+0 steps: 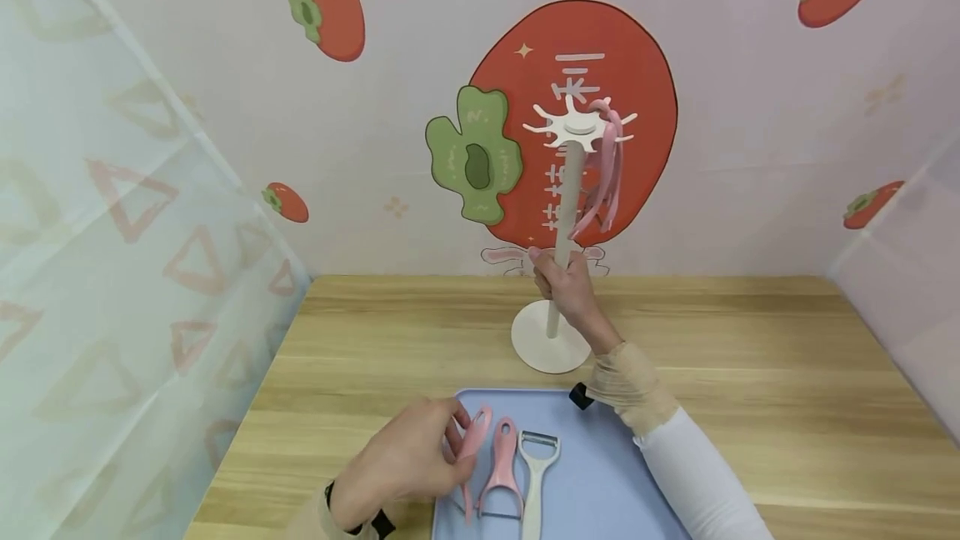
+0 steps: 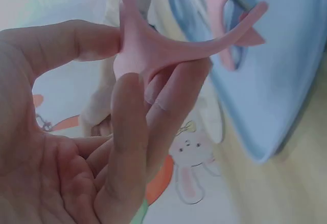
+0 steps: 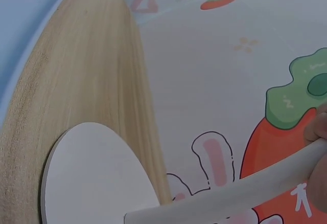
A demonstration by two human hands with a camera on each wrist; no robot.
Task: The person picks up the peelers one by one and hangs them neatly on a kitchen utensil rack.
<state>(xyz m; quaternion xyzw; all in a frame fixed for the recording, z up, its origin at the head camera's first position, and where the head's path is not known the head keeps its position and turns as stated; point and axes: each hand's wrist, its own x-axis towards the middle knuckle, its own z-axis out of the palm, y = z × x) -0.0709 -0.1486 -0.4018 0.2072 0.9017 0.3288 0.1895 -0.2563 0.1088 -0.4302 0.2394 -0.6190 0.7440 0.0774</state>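
Note:
My left hand [image 1: 412, 452] pinches a pink peeler [image 1: 475, 436] between thumb and fingers over the left side of a blue tray [image 1: 600, 473]. In the left wrist view the forked head of this pink peeler [image 2: 158, 52] shows close up, its blade toward the upper right. Beside it on the tray lie another pink peeler [image 1: 505, 452] and an off-white peeler [image 1: 537, 465]. My right hand [image 1: 567, 286] grips the pole [image 1: 572, 190] of a white stand just above its round base [image 1: 536, 340]. Pink peelers [image 1: 613, 165] hang from the right side of the stand's hooked top [image 1: 577, 125].
A wooden table [image 1: 375, 340] carries the tray and the stand. Behind it rises a pale backdrop [image 1: 750, 107] printed with red fruit, and a patterned sheet [image 1: 150, 273] closes off the left side. The right forearm reaches across the tray's right side.

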